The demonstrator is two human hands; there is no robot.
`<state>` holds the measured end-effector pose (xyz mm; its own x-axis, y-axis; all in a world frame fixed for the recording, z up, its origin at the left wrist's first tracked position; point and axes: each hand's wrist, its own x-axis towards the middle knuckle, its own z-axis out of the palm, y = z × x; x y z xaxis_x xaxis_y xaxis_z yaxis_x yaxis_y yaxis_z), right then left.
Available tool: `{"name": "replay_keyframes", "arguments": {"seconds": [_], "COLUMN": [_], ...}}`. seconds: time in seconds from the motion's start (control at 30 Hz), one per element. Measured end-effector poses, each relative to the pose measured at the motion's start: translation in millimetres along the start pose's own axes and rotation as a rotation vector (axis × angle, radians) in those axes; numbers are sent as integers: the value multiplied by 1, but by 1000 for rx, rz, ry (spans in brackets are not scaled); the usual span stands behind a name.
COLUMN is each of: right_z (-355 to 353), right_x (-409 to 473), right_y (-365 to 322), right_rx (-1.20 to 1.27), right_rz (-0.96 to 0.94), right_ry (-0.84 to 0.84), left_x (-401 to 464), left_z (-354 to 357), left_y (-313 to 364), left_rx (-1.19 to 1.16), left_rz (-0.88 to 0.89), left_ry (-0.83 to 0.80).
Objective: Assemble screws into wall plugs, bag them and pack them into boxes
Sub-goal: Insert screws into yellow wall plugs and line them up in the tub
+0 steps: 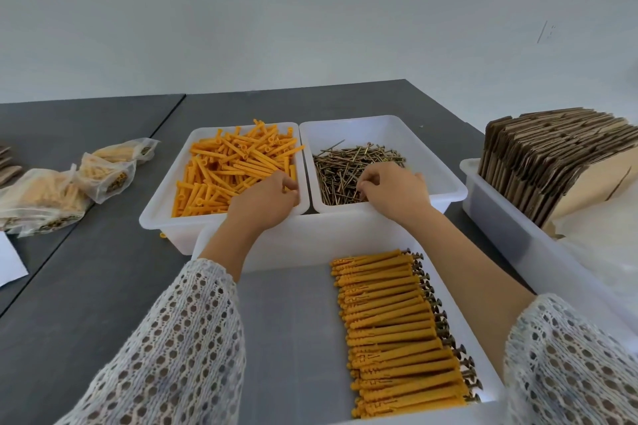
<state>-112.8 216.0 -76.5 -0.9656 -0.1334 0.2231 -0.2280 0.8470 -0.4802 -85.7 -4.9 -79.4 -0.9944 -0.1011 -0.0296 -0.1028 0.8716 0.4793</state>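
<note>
The grey desk (86, 286) carries a near tray (286, 321) of assembled plugs (393, 328). Beyond it, orange wall plugs (224, 172) are reached by the left hand (266, 200), screws (341, 172) by the right hand (397, 190); each grip is curled, contents unclear.

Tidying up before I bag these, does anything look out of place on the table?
One stray orange piece lies on the table against the near left corner of the wall plug bin. Everything else sits in bins or bags.

Loose orange wall plugs (228, 169) fill the left bin, brass screws (345, 169) the right, assembled pairs (397, 331) lie rowed nearest.
</note>
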Motion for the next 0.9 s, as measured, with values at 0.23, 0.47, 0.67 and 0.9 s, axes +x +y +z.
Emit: {"name": "replay_keyframes", "arguments": {"seconds": [0.23, 0.47, 0.67, 0.9], "right_z": [-8, -19, -19, -14], "right_x": [0, -8, -13, -10], "right_y": [-7, -10, -21, -18], "right_rx": [474, 753, 807, 632], "right_rz": [80, 124, 60, 9], "right_ry": [220, 320, 269, 232], "left_x": [0, -2, -6, -7], "left_z": [7, 4, 10, 9], "left_y": [-2, 4, 11, 13], "left_rx": [-126, -321, -232, -164], "left_rz": [43, 213, 342, 332], "left_ry": [288, 355, 359, 395]}}
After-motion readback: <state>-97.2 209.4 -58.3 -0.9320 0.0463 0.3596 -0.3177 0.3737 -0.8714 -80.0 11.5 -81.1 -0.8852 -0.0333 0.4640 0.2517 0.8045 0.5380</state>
